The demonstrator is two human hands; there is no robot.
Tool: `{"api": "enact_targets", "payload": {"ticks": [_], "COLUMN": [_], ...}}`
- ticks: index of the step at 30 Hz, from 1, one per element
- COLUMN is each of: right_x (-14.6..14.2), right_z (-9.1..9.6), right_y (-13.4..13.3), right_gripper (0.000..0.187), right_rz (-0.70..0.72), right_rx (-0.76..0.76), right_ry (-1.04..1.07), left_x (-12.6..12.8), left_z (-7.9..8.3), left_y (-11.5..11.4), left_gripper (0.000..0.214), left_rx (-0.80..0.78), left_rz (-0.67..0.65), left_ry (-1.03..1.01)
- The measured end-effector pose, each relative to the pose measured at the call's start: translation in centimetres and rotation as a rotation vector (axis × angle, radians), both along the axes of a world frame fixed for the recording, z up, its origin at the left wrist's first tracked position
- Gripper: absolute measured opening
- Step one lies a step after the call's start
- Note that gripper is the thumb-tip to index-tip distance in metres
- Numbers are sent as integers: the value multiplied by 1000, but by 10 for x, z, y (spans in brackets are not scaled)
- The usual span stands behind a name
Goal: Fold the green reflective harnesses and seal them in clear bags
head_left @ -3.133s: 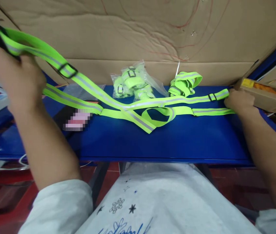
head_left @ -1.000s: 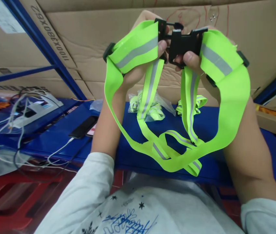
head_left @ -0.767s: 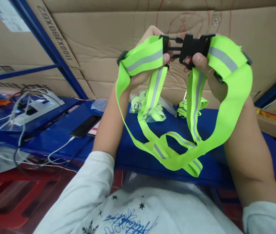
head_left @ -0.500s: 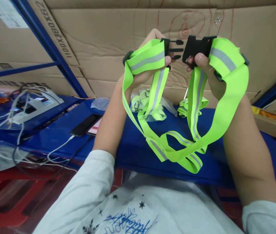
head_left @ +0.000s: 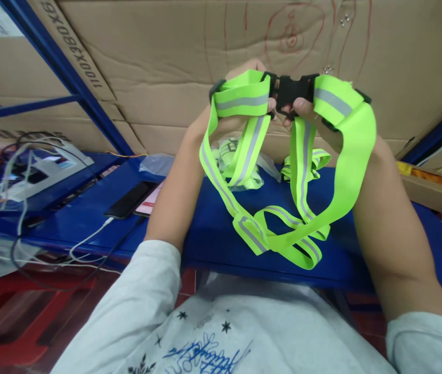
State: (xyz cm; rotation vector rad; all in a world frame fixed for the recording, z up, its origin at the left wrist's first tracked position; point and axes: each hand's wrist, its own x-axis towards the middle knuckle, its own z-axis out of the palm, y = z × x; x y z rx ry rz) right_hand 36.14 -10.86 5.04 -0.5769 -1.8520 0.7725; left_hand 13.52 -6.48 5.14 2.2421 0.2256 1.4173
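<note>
A neon yellow-green reflective harness [head_left: 324, 200] with grey stripes hangs in loops between my hands, above the blue table [head_left: 221, 244]. My left hand [head_left: 240, 122] is closed on its pronged buckle half, mostly behind the strap. With thumb and fingers, my right hand [head_left: 314, 117] grips the black socket half of the buckle [head_left: 295, 91]. The prongs sit inside the socket, and the two halves meet; a small gap shows at the left side. Black strap sliders [head_left: 216, 88] are on both sides.
Behind the harness lie a plastic bag of similar straps [head_left: 250, 179] and a bundled strap [head_left: 316, 161]. Left are a black phone [head_left: 131, 200], another phone [head_left: 148, 202], cables and a white power strip [head_left: 49, 179]. Cardboard [head_left: 158, 47] backs the table; a carton [head_left: 435, 192] stands right.
The two buckle halves, apart before, have come together, with the prongs now in the socket. My right hand has moved left, and my left hand slightly right.
</note>
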Motion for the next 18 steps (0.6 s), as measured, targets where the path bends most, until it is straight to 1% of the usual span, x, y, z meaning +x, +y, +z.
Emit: {"api": "enact_targets", "payload": {"ticks": [2,4,7,9,11,13,14,15,16,18], "right_x": [0,0,0,-1,-1,1,2,4,5,6], "right_z": [-5,-10,-16,-15,-11,-4,-1,2,5,8], "right_y": [6,11,13,11,6,3,3,3,4,6], "right_gripper": [51,49,53,52,46,44,44,46,48,48], "right_rz": [18,44,169,230,213,161,136,114,96,74], "right_rx": [-7,-24,-94,-119,-60,57,115,160,185,208], "right_ry": [10,36,111,134,125,118,112,99,85,81], "left_x": [0,1,3,0,-9,-22,-29,-35,-39,-42], "left_z": [-2,-4,-5,-2,4,10,12,13,14,13], "left_y": [6,9,8,6,5,4,4,4,2,-2], "left_gripper": [19,23,28,25,29,48,60,69,72,65], "left_rx": [-38,-76,-155,-216,-200,-144,-141,-164,-214,-331], "left_rz": [-19,-25,37,29,-27,-101,-151,-209,-268,-350], "left_ry": [-22,-1,67,144,216,268,301,328,330,263]}}
